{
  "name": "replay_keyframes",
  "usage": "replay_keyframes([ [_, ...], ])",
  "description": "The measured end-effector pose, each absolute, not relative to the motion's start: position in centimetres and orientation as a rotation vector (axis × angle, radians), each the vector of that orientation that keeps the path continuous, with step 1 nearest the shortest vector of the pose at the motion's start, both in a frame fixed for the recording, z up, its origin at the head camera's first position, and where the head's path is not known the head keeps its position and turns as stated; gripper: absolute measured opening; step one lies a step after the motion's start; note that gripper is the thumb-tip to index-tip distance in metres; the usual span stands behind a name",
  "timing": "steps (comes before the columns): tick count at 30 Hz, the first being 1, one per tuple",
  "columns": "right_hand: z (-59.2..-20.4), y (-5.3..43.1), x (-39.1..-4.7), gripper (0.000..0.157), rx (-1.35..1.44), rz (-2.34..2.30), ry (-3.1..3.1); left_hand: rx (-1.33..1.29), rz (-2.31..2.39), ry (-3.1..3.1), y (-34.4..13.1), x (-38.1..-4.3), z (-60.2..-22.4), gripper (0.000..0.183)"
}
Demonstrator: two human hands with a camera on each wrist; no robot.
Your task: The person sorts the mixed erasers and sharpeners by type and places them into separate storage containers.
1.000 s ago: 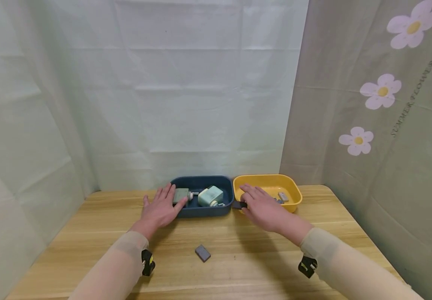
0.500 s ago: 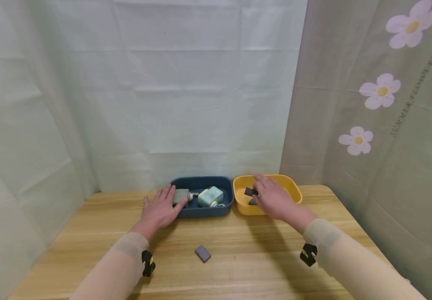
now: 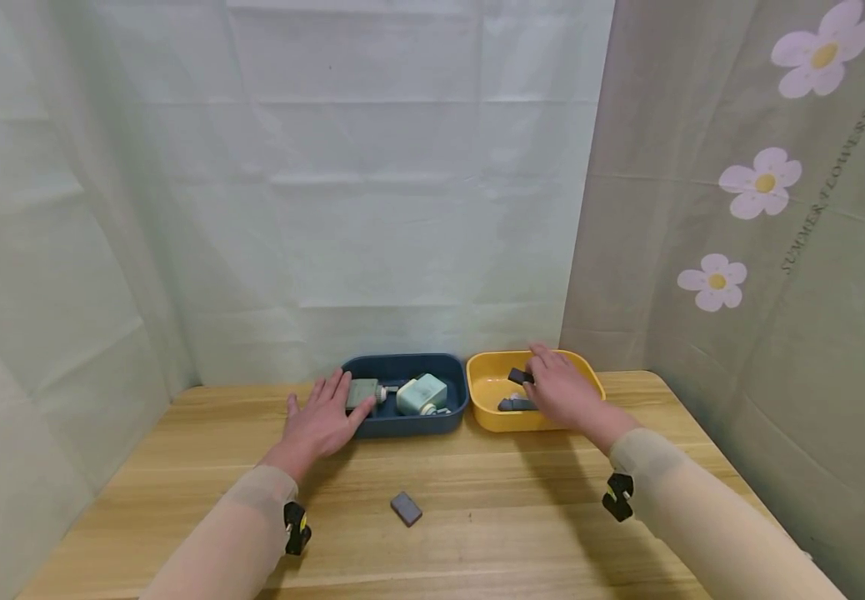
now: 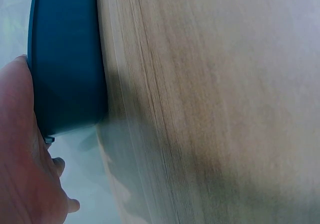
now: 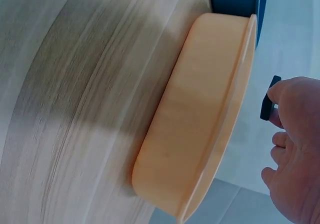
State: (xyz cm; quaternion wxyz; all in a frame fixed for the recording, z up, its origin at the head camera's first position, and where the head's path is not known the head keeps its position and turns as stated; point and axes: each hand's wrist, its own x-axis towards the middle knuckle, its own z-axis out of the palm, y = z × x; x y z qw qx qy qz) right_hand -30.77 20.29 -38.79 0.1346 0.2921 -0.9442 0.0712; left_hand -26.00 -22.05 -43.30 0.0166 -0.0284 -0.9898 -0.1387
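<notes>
My left hand (image 3: 322, 423) rests with straight fingers on the left end of a dark blue bin (image 3: 406, 426). Inside that bin lie a grey-green pump bottle (image 3: 362, 392) and a paler green pump bottle (image 3: 422, 393), both on their sides. Over the yellow bin (image 3: 492, 421), my right hand (image 3: 563, 392) pinches a small dark rectangular block (image 3: 520, 377) between thumb and finger. The right wrist view shows the block (image 5: 270, 98) held above the rim. Below it in the yellow bin is a dark grey piece (image 3: 517, 405), partly hidden by the hand.
A similar dark rectangular block (image 3: 406, 508) lies on the wooden table (image 3: 372, 550), in front of the bins. The two bins stand side by side at the table's back edge. Pale cloth (image 3: 387, 208) hangs behind them, and flowered cloth (image 3: 762, 333) on the right.
The right hand has carried its block from the yellow bin's near left corner rightward and further back over the bin. The left hand, bottles and block on the table stay put.
</notes>
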Motion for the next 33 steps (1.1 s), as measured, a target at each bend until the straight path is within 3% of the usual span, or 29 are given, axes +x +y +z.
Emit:
replay_keyframes([
  [20, -38.4, 21.4, -31.3, 0.019, 0.719, 0.169, -2.836, -0.083, -0.425, -3.079, -21.9, -25.8, -43.1, 0.099],
  [29, -38.6, 21.3, -31.5, 0.058, 0.771, 0.190, -2.839, -0.080, -0.427, -3.082, -21.9, -25.9, -43.1, 0.099],
  [33, -38.4, 21.1, -31.3, 0.064, 0.803, 0.206, -2.831, -0.079, -0.427, -3.083, -21.9, -25.9, -43.2, 0.098],
])
